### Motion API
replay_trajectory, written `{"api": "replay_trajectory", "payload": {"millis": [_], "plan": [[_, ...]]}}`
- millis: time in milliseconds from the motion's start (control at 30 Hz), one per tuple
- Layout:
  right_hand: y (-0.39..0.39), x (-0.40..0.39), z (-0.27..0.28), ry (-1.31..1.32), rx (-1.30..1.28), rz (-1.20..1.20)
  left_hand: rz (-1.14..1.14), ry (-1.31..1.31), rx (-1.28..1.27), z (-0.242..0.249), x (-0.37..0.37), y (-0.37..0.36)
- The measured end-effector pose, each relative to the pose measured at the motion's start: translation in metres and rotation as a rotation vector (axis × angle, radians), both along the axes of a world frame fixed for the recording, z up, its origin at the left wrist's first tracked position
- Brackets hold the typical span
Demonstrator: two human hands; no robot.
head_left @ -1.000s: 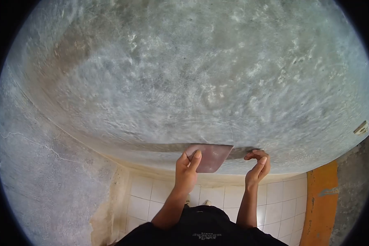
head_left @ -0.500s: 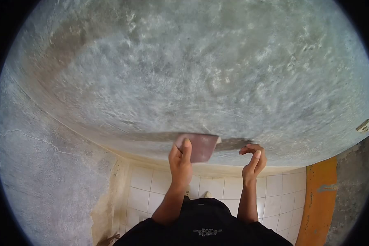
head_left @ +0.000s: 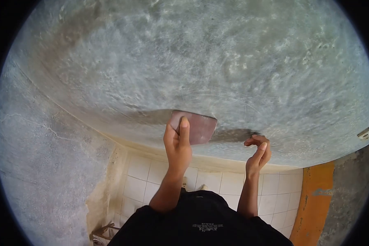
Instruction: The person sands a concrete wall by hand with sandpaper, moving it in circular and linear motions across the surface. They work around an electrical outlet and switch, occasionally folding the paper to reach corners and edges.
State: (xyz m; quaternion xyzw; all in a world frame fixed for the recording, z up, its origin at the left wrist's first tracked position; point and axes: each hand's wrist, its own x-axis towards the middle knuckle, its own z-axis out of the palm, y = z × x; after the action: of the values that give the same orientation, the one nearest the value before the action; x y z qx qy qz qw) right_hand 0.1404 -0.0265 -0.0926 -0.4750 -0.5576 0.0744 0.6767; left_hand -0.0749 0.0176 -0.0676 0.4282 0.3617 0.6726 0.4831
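My left hand [head_left: 179, 149] grips a reddish-brown sheet of sandpaper [head_left: 201, 128] by its left side, thumb on the near face and fingers behind. The sheet is held up against or very close to a grey, mottled wall [head_left: 192, 74]; whether its far face touches cannot be told. To the right, my right hand [head_left: 258, 152] is raised near the same wall, its fingers loosely bent and the thumb apart from them. Nothing shows in it. Both hands cast dark shadows on the wall.
White floor tiles [head_left: 211, 180] lie below, with a foot partly visible. On the left, a cracked grey side wall [head_left: 41, 164] meets the main wall at a corner. An orange painted strip [head_left: 313, 201] and a wall socket [head_left: 363, 133] are on the right. A brownish object [head_left: 105, 233] stands lower left.
My left hand and the sandpaper have moved up the wall and slightly left. My right hand has shifted slightly right and up. The view has tilted a little.
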Motion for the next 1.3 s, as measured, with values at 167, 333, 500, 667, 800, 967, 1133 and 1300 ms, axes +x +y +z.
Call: {"api": "replay_trajectory", "payload": {"millis": [167,333,500,667,800,967,1133,1300], "plan": [[0.001,0.001,-0.002,0.027,0.008,-0.008,0.126,0.12,0.067,-0.029,0.011,-0.005],[-0.004,0.008,-0.008,0.036,-0.028,-0.014,0.242,0.098,0.022,-0.016,-0.013,-0.001],[-0.006,0.014,-0.007,0.059,-0.016,-0.022,0.779,0.392,0.2,0.063,-0.054,-0.028],[-0.009,0.016,-0.01,0.059,-0.055,0.012,0.564,0.652,0.188,0.028,-0.016,-0.02],[-0.007,0.02,-0.011,0.066,-0.046,0.041,0.603,0.791,0.407,-0.004,0.049,-0.009],[-0.012,0.033,-0.008,0.069,-0.054,0.032,0.588,0.731,0.371,0.0,0.045,-0.007],[-0.014,0.045,-0.011,0.05,-0.063,0.057,0.624,0.833,0.41,-0.001,0.048,-0.004],[-0.02,0.053,-0.013,0.088,-0.081,0.074,0.564,0.969,0.461,-0.006,0.074,-0.012]]}}
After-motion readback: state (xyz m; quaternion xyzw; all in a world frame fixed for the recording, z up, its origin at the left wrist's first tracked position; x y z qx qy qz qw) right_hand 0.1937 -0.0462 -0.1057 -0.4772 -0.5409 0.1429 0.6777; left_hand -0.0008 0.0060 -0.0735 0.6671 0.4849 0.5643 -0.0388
